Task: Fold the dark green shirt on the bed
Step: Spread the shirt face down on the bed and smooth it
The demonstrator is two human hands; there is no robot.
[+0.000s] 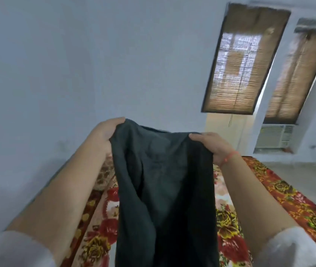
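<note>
The dark green shirt [164,185] hangs in the air in front of me, held up by its top edge above the bed [280,191]. My left hand [103,135] grips the shirt's upper left corner. My right hand [209,145], with an orange thread at the wrist, grips the upper right corner. The cloth drops in loose folds down past the bottom of the view and hides the middle of the bed.
The bed carries a red and yellow floral cover. A patterned pillow [105,174] lies at its far left by the pale blue wall. Two windows with bamboo blinds [243,60] and an air conditioner [274,135] are on the right wall.
</note>
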